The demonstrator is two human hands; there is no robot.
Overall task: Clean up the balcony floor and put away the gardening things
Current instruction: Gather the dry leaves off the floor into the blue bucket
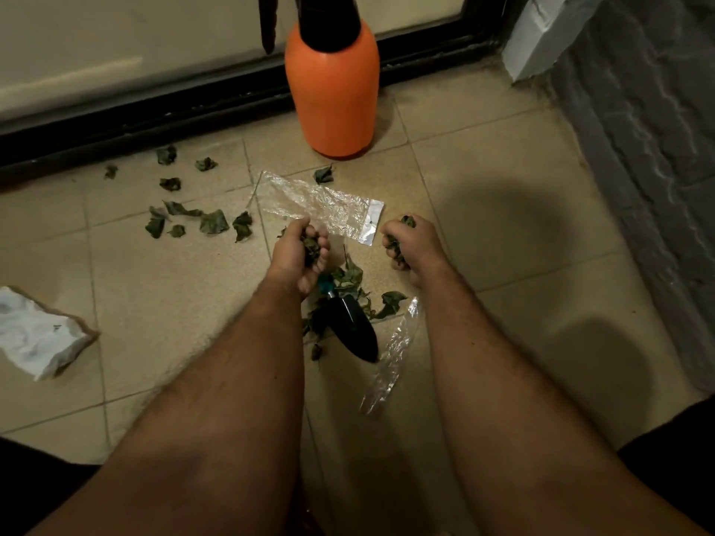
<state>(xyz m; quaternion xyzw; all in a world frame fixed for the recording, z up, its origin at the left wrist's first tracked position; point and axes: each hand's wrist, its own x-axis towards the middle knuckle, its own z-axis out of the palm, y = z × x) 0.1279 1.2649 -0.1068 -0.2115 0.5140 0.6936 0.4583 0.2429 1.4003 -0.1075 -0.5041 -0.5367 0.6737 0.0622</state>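
Dry green leaves (214,221) lie scattered on the tiled balcony floor, mostly to the left. My left hand (296,253) is closed on a clump of leaves. My right hand (410,245) grips another clump, a little to the right. Between my forearms lies a small trowel (354,328) with a black blade and teal neck, resting on a pile of leaves (350,278). A clear plastic bag (321,203) lies flat just beyond my hands. A second crumpled clear plastic piece (390,357) lies beside the trowel.
An orange spray bottle (332,90) with a black top stands near the black door track (154,110). A crumpled white paper (35,332) lies at the left. A grey rough wall (650,148) runs along the right.
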